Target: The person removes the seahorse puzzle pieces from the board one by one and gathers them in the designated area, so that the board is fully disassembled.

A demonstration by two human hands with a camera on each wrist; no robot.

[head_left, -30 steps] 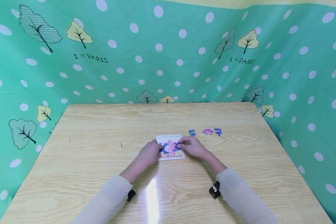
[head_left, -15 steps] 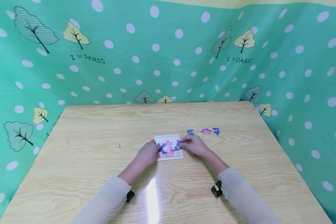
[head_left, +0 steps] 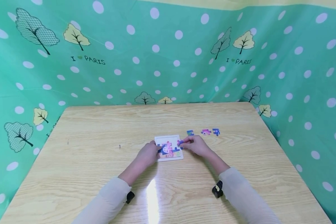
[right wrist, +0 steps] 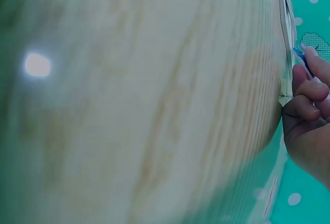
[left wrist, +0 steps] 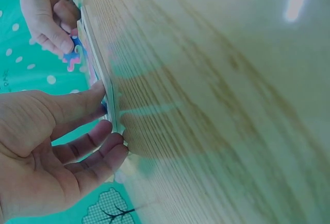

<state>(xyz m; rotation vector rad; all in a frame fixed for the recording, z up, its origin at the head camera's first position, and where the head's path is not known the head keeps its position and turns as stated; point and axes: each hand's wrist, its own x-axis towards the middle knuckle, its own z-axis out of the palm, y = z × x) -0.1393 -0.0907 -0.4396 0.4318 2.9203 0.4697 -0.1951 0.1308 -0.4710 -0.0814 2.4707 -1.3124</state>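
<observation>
Pale wood grain runs across the table (head_left: 86,174), with a bright glare spot near the front edge between two cream sleeves. Each wrist carries a small black camera. Further in, the left hand (head_left: 147,154) rests at the left edge of a white puzzle board (head_left: 168,137), its thumb lying on the board's face and its straight fingers against the board's edge and the tabletop, as the left wrist view shows; it steadies the board without curling round it. The board lies flat near the middle of the table, its lower part filled with pink, blue and yellow pieces, its upper strip still bare white. At the board's right edge the right hand (head_left: 195,145) pinches a small blue-and-pink puzzle piece (head_left: 180,142) between thumb and fingertips, holding it just over the board's right side. Beyond that hand, three loose pieces (head_left: 205,132) sit in a short row on the table, apart from the board. Behind everything hangs a green cloth backdrop (head_left: 168,62) with white dots and trees
</observation>
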